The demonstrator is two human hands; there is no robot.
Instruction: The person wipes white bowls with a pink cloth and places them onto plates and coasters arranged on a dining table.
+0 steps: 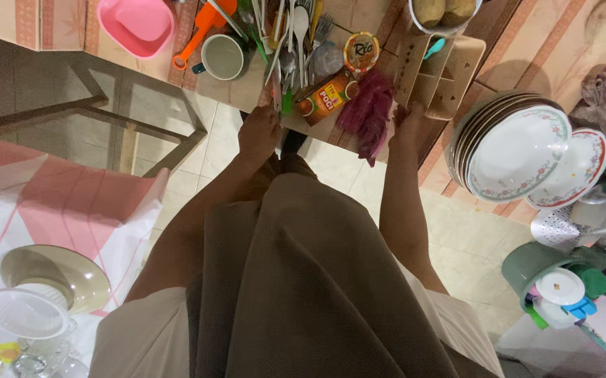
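Note:
My left hand [257, 131] rests at the near edge of the table [247, 87], just below a heap of cutlery [290, 42] and beside an orange carton [327, 96]. Its fingers are curled out of sight, so I cannot tell whether they hold anything. My right hand [406, 115] grips the near corner of a beige plastic cutlery rack [443, 70]. A maroon cloth [367, 112] hangs over the table edge between my hands. My brown skirt fills the lower middle of the view.
A pink tub [137, 24], an orange scoop [201, 28] and a grey mug [222, 57] stand at the back left. Stacked floral plates [516, 143] sit on the right. Plates and a clear juicer [26, 315] lie on a pink cloth at lower left. A green basin [562, 280] is on the floor.

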